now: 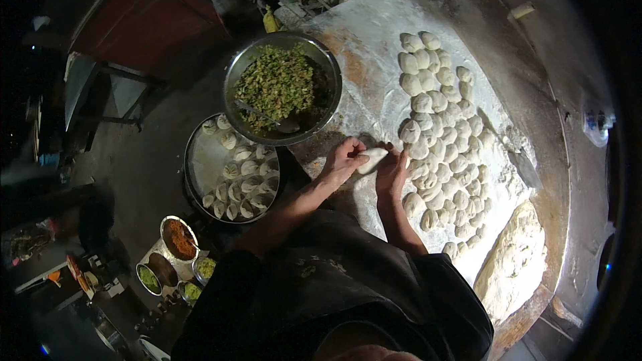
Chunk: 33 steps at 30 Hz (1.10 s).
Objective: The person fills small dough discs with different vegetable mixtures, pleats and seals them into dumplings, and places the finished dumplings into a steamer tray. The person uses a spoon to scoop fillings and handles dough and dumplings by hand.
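Observation:
Between my two hands is a pale piece of dough [371, 160], long and pointed at its right end. My left hand [347, 159] pinches its left side with thumb and fingers. The fingers of my right hand [393, 168] are at its right end. Right beside that hand, many floured dough balls [437, 149] lie close together on the worktable [366, 85]. A steel bowl [335, 105] of chopped green filling [276, 85], with a metal spoon [288, 125] in it, stands beyond my left hand. Left of it, a round tray [200, 155] bears several pleated dumplings [249, 167].
A large dough mass [516, 260] lies at the table's right, near a metal scraper [524, 168]. At lower left stand bowls of orange filling [179, 240] and green filling [149, 279]. A yellow bottle [270, 21] is behind the steel bowl.

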Each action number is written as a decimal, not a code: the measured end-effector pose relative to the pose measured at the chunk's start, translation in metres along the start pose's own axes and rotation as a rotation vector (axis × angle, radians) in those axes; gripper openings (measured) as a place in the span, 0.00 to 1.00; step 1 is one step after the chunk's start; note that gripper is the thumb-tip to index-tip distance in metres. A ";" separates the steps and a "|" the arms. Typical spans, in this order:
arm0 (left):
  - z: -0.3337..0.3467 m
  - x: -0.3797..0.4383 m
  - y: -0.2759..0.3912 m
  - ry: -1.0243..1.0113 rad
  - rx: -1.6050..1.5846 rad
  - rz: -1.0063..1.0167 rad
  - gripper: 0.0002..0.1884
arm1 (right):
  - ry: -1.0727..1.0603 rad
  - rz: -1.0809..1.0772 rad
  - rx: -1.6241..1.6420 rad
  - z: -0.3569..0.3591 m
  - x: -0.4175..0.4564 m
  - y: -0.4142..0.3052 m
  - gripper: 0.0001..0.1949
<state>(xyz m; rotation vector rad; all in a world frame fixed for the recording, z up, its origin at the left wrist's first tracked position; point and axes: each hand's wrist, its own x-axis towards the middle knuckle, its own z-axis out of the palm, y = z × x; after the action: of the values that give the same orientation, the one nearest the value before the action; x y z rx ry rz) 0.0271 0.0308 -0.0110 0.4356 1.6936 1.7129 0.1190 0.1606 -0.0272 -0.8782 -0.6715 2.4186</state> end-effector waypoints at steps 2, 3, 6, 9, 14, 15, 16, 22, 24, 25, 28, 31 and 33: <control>0.003 -0.012 0.006 0.130 -0.257 0.061 0.18 | 0.003 0.223 0.176 0.032 -0.021 0.011 0.31; 0.007 -0.014 0.015 0.235 -0.185 0.061 0.18 | -0.100 0.263 0.211 0.044 -0.031 0.021 0.26; -0.011 -0.023 0.028 0.279 -0.145 0.134 0.19 | -0.044 0.222 -0.044 0.067 -0.045 0.041 0.15; -0.050 -0.033 0.062 0.350 0.289 0.264 0.13 | -0.153 0.148 -0.075 0.054 -0.023 0.034 0.13; -0.168 -0.026 0.096 0.456 1.287 0.423 0.12 | -0.355 0.127 -0.334 0.117 -0.044 -0.026 0.11; -0.186 -0.022 0.089 0.467 1.413 0.420 0.15 | -0.356 0.169 -0.307 0.103 -0.035 -0.016 0.11; -0.198 -0.015 0.086 0.395 1.542 0.317 0.15 | -0.305 0.213 -0.251 0.083 -0.024 0.003 0.11; -0.206 -0.011 0.116 -0.145 1.803 -0.048 0.15 | -0.173 0.319 -0.191 0.067 -0.005 0.045 0.10; -0.199 -0.015 0.133 -0.210 1.721 -0.115 0.15 | -0.125 0.311 -0.289 0.077 -0.004 0.044 0.10; -0.187 -0.017 0.152 -0.208 1.645 -0.221 0.15 | -0.087 0.283 -0.344 0.079 0.000 0.044 0.10; -0.177 -0.032 0.155 0.000 1.665 -0.091 0.20 | -0.080 0.208 -0.328 0.084 0.017 0.057 0.11; -0.181 -0.022 0.133 -0.012 1.802 -0.057 0.26 | -0.050 0.101 -0.309 0.091 0.030 0.074 0.08; -0.179 -0.016 0.120 -0.138 1.843 -0.122 0.29 | -0.061 0.063 -0.359 0.101 0.030 0.075 0.08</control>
<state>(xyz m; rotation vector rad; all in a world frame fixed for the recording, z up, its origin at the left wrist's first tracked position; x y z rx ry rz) -0.1080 -0.1036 0.0914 1.0827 2.6023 -0.4318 0.0097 0.0926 -0.0168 -0.9769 -1.1417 2.4287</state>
